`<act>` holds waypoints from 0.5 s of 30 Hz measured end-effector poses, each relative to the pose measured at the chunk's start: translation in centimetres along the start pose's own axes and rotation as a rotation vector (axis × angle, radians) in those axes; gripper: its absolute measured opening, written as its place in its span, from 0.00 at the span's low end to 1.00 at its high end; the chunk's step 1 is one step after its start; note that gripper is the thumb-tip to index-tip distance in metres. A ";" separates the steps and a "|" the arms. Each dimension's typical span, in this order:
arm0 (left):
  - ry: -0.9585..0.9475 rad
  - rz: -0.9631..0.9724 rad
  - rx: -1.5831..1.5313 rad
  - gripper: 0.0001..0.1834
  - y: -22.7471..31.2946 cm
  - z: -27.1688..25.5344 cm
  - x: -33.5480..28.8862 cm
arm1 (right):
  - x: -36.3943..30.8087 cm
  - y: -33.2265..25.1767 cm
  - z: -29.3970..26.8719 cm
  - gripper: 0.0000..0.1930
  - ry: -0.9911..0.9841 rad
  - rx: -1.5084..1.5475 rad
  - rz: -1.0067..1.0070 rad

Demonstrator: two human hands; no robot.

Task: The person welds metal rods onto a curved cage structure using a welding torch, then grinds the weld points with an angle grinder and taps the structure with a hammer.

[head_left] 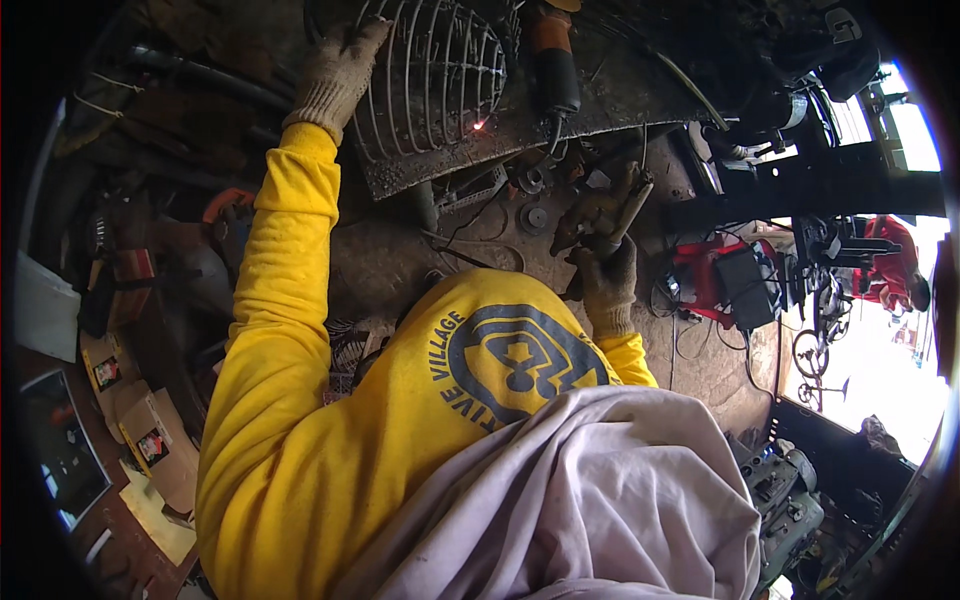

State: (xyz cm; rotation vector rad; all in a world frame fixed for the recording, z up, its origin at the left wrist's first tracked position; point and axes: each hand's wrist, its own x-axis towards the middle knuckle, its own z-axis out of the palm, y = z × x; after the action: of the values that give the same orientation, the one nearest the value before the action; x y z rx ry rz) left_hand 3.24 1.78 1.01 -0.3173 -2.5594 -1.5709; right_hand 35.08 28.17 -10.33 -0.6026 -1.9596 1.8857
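Landmark: metal wire grille [430, 72], curved bars, lying on a dark, grimy metal worktop [395, 182]. A small glowing spot [478, 126] shows at its near right part.

Left hand [340, 75]: knit-gloved, at the grille's left edge, fingers bent; in this shadow, whether they grip or merely rest cannot be told.

Right hand [608, 285]: knit-gloved, well apart from the grille, to its lower right; fingers closed around a clamp-like tool [632, 208] with a pale, rod-shaped end.

Power tool [556, 75], orange and dark: just right of the grille.

Round metal piece [535, 218]: below the grille, toward the right.

Red-framed item [697, 275]: far right of the grille.
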 end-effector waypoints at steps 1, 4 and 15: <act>0.020 -0.079 0.056 0.35 0.5 0.2 -0.2 | 0.2 0.0 -0.4 0.28 -0.004 0.009 -0.003; 0.126 -0.143 0.213 0.37 0.0 0.4 0.6 | 1.0 0.1 -2.1 0.28 -0.029 -0.024 0.058; 0.304 -0.272 0.347 0.40 -3.8 -1.4 2.8 | 3.2 3.2 -10.4 0.28 -0.158 -0.041 0.001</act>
State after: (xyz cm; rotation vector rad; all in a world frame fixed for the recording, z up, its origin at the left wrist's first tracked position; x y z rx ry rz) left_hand -0.45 -0.78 -1.06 0.2934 -2.6373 -1.1004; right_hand 38.03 38.72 -13.17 -0.4792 -2.1007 1.9512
